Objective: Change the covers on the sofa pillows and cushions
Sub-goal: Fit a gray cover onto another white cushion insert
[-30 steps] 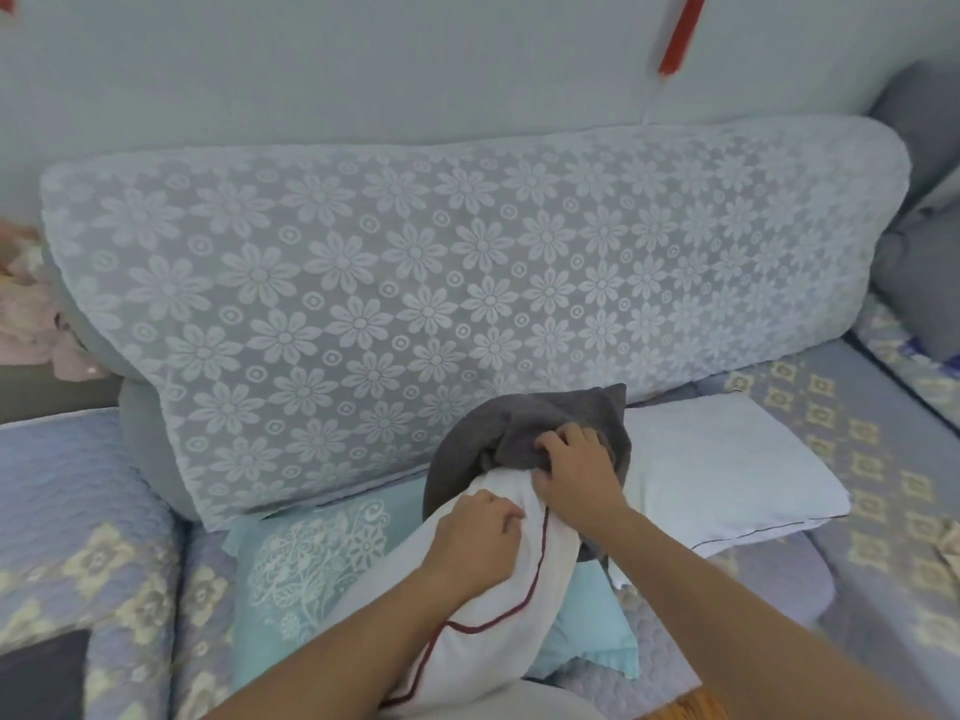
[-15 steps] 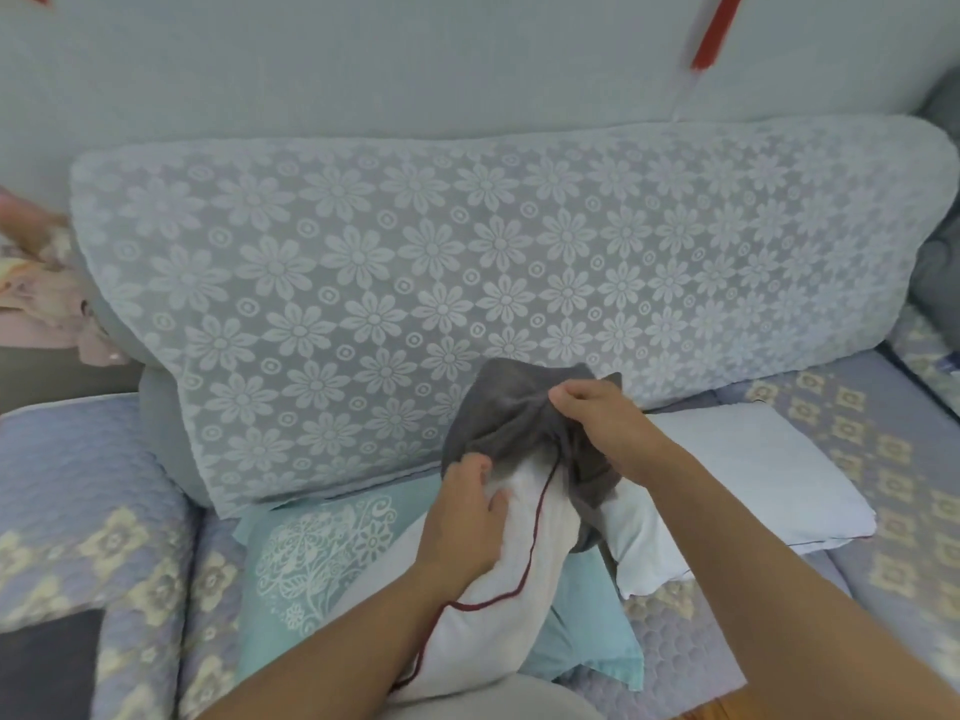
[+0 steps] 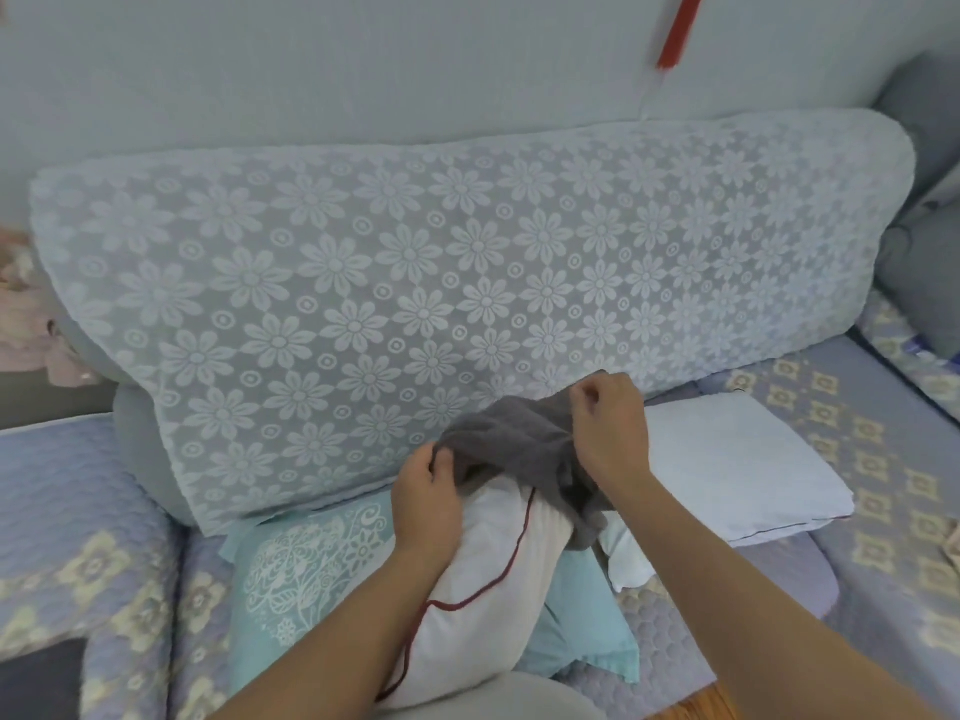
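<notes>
The white pillow [image 3: 483, 589] with dark red piping stands on end at the near middle of the sofa, leaning over a teal embroidered cushion [image 3: 311, 569], and a grey cover [image 3: 514, 444] sits bunched over its far top end. The left hand [image 3: 426, 506] has its grip pinched on the near left edge of that cover, and the right hand [image 3: 608, 433] has its grip clenched on the cover's far right edge, held higher up near the lace-draped backrest [image 3: 415, 283]. The likeliest trouble, as I judge it, is uneven pulling: with one side held high and the other low, the cover's opening could skew and snag on a pillow corner, or the fabric could bunch and jam partway. The pillow is braced only by the person's lap and the soft cushion beneath, so a firm tug could tip it sideways toward the second white pillow [image 3: 737, 465] lying flat just to the right. Pulling at one small pinch of cloth could also strain a seam. Much stays uncertain: the cover's opening is buried in folds, so which way it faces cannot be told, nor whether it carries a zip. The pillow's top corners are hidden under the grey cloth, its base is cut off by the near frame edge, and whether the cover is going on or coming off cannot be read from this view.
</notes>
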